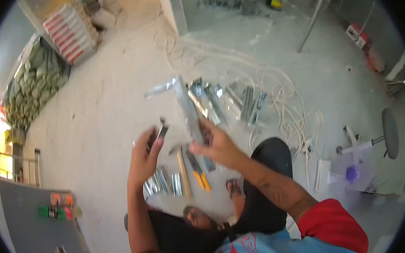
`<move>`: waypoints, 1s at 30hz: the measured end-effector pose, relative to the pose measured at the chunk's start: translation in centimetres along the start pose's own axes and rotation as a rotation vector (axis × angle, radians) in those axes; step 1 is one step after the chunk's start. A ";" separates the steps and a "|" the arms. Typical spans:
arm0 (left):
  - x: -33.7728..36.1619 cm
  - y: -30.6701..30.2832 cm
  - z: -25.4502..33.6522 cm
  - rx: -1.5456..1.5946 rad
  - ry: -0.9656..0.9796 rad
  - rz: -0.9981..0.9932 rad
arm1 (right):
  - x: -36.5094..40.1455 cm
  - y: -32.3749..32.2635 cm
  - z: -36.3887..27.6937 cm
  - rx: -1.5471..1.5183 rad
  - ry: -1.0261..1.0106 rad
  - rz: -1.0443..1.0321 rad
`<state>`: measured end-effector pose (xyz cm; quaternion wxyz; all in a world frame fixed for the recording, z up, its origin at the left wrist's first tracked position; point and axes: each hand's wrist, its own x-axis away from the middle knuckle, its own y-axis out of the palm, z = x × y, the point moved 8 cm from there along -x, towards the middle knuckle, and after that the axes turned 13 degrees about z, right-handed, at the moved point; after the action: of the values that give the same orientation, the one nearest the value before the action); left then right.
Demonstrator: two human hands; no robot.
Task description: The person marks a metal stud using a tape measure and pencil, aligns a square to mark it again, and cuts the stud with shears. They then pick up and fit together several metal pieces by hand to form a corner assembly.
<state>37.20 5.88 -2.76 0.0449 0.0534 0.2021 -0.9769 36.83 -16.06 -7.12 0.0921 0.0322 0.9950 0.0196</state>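
Note:
My right hand grips a long shiny metal channel piece, held up in front of me with a bent flap at its top left. My left hand pinches a small dark metal piece between thumb and fingers, just left of the channel. Below my hands on the concrete floor lie a wooden-handled hammer, yellow-handled snips and a pile of short metal pieces. My knees and bare feet show beneath.
More cut metal channel pieces lie on the floor beyond my hands, with loops of white cable to the right. A stool stands at right, stacked sacks at far left, and spray cans on a grey board.

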 end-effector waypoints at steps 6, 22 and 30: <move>3.7 0.0 11.4 -0.620 0.874 0.561 | 0.9 -0.4 -3.9 -0.508 0.572 -0.089; 5.3 1.0 10.7 -0.792 1.030 0.689 | 0.8 0.0 -4.6 -0.180 0.295 -0.101; 6.1 0.6 10.6 -0.818 1.093 0.769 | 1.4 0.3 -4.3 -0.088 0.301 -0.128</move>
<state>30.35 0.70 5.90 0.2903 0.5722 0.5067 -0.5759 34.64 -15.83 -3.11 -0.0553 -0.0384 0.9958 0.0619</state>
